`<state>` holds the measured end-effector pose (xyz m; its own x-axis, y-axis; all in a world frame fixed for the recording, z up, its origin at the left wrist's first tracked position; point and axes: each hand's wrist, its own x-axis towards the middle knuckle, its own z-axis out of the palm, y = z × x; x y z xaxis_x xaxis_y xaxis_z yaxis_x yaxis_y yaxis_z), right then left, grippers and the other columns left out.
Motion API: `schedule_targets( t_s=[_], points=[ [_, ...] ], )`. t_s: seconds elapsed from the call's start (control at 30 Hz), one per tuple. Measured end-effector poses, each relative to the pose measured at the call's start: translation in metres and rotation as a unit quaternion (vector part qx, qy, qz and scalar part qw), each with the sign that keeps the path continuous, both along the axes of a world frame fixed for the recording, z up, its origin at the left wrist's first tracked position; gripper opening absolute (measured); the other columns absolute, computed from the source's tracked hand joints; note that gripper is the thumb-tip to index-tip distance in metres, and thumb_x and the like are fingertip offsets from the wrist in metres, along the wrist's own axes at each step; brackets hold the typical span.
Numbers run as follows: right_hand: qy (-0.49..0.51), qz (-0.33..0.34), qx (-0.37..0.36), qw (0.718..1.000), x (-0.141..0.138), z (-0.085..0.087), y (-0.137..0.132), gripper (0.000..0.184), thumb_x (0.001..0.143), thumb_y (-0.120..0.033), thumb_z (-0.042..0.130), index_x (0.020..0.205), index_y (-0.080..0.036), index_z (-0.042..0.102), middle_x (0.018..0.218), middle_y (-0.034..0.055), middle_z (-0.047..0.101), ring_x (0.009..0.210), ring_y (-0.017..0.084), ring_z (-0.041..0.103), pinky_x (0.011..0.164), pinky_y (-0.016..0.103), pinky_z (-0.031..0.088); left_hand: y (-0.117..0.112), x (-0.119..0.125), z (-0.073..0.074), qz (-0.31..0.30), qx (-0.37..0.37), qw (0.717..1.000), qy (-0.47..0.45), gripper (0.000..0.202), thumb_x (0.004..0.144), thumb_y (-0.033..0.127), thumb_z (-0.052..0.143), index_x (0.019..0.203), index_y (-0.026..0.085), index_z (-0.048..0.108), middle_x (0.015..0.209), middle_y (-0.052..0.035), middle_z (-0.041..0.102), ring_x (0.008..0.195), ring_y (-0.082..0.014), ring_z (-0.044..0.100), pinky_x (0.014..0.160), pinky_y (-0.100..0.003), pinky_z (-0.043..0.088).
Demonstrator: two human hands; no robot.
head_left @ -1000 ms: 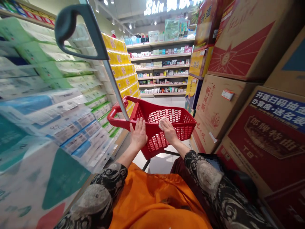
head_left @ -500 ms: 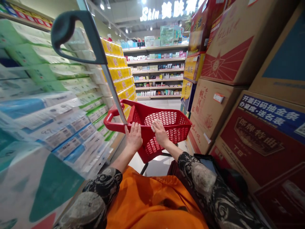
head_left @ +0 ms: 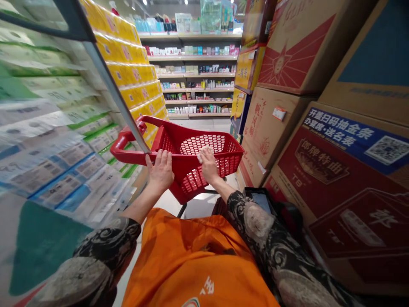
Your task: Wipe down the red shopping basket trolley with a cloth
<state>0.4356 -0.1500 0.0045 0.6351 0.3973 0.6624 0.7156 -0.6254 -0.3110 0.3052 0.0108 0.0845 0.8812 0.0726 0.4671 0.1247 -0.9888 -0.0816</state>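
Observation:
A red plastic shopping cart (head_left: 180,182) with a perforated basket stands tilted in front of me. A grey metal pole rises from its left end to a dark grey handle (head_left: 75,21), partly cut off by the frame. My left hand (head_left: 161,170) grips the near rim beside the foot of the pole, its fingers over the edge. Bunched under the fingers of my right hand (head_left: 209,167) is a white cloth (head_left: 204,152), pressed at the near rim further right. The right palm hides part of the cloth.
Packs of tissue paper (head_left: 76,149) are stacked close on the left, with yellow packs (head_left: 128,59) beyond. Cardboard cartons (head_left: 338,170) rise close on the right. A phone (head_left: 261,201) lies in a dark holder by my right arm. Product shelves (head_left: 194,76) cross the far end.
The whole view has shifted, so cart and hands appear further left and a little higher. My right hand with the cloth has slid slightly right along the rim; my left hand keeps its place.

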Motion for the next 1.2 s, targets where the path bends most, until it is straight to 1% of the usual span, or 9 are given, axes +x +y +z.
schedule_targets(
  t_s=[0.13,0.37,0.53,0.6,0.73,0.83,0.9,1.03,1.2],
  points=[
    [0.045,0.002,0.026,0.999,-0.023,0.003,0.035,0.046,0.089,-0.008,0.032,0.132,-0.019,0.047,0.146,0.0017,0.034,0.14,0.018,0.013,0.116,0.041,0.02,-0.002,-0.001,0.006,0.011,-0.011,1.0,0.004,0.069,0.071,0.019,0.043,0.137,0.002,0.032,0.142,-0.0218,0.036,0.136,-0.0321,0.023,0.109,-0.06,-0.002],
    [0.086,-0.011,0.015,0.996,0.003,0.013,0.011,0.043,0.09,-0.008,0.035,0.129,-0.02,0.05,0.145,0.0025,0.036,0.139,0.018,0.017,0.115,0.039,0.019,-0.013,0.006,0.01,0.013,-0.026,0.999,0.025,0.069,0.071,0.02,0.044,0.137,0.002,0.032,0.143,-0.0206,0.034,0.136,-0.0325,0.023,0.109,-0.058,-0.007],
    [0.087,-0.005,0.08,0.993,0.027,0.01,-0.007,0.037,0.091,-0.015,0.035,0.121,-0.019,0.057,0.139,0.0058,0.045,0.134,0.017,0.029,0.112,0.041,0.024,-0.027,0.002,0.022,-0.034,-0.025,0.998,0.041,0.06,0.074,0.019,0.044,0.133,0.007,0.04,0.14,-0.0165,0.041,0.133,-0.0297,0.03,0.11,-0.056,-0.009],
    [0.076,-0.017,0.112,0.991,0.037,0.01,-0.021,0.036,0.091,-0.018,0.035,0.117,-0.017,0.06,0.137,0.0086,0.046,0.131,0.019,0.035,0.11,0.043,0.027,-0.018,-0.004,0.034,-0.048,-0.026,0.998,0.014,0.057,0.077,0.02,0.044,0.133,0.012,0.041,0.14,-0.0126,0.043,0.132,-0.0276,0.032,0.111,-0.054,-0.008],
    [0.059,-0.006,0.117,0.991,0.048,0.018,-0.033,0.037,0.089,-0.017,0.034,0.112,-0.015,0.063,0.136,0.0114,0.047,0.131,0.021,0.035,0.11,0.046,0.027,0.022,-0.012,0.061,0.018,-0.054,0.997,-0.047,0.058,0.08,0.032,0.049,0.135,0.016,0.039,0.142,-0.0111,0.041,0.133,-0.0271,0.03,0.113,-0.052,0.001],
    [0.051,0.036,0.146,0.987,0.03,0.034,-0.013,0.038,0.088,-0.017,0.035,0.113,-0.015,0.063,0.135,0.0103,0.048,0.13,0.019,0.037,0.111,0.041,0.03,0.044,-0.005,0.069,-0.023,-0.053,0.998,0.034,0.049,0.081,0.038,0.051,0.127,0.02,0.048,0.135,-0.0092,0.049,0.13,-0.0258,0.035,0.112,-0.053,0.008],
    [0.045,0.061,0.181,0.981,0.006,0.046,0.007,0.039,0.088,-0.018,0.035,0.117,-0.015,0.061,0.138,0.0088,0.046,0.131,0.019,0.036,0.111,0.038,0.031,0.046,0.004,0.068,-0.048,-0.046,0.997,0.048,0.039,0.082,0.039,0.052,0.117,0.023,0.055,0.128,-0.0075,0.055,0.126,-0.025,0.041,0.112,-0.055,0.008],
    [0.017,0.107,0.219,0.97,-0.035,0.058,0.032,0.043,0.089,-0.016,0.032,0.126,-0.018,0.054,0.143,0.0041,0.038,0.136,0.018,0.028,0.113,0.038,0.028,0.029,0.013,0.061,-0.032,-0.066,0.997,0.005,0.03,0.082,0.039,0.054,0.108,0.025,0.06,0.119,-0.0065,0.061,0.12,-0.0247,0.046,0.111,-0.056,0.009],
    [0.033,0.096,0.199,0.975,-0.034,0.056,0.02,0.043,0.089,-0.017,0.032,0.125,-0.016,0.055,0.143,0.0069,0.038,0.133,0.02,0.034,0.111,0.037,0.032,0.008,0.004,0.057,-0.036,-0.09,0.995,-0.038,0.026,0.084,0.037,0.052,0.105,0.025,0.06,0.115,-0.0059,0.063,0.117,-0.0248,0.048,0.109,-0.059,0.006]
  ],
)
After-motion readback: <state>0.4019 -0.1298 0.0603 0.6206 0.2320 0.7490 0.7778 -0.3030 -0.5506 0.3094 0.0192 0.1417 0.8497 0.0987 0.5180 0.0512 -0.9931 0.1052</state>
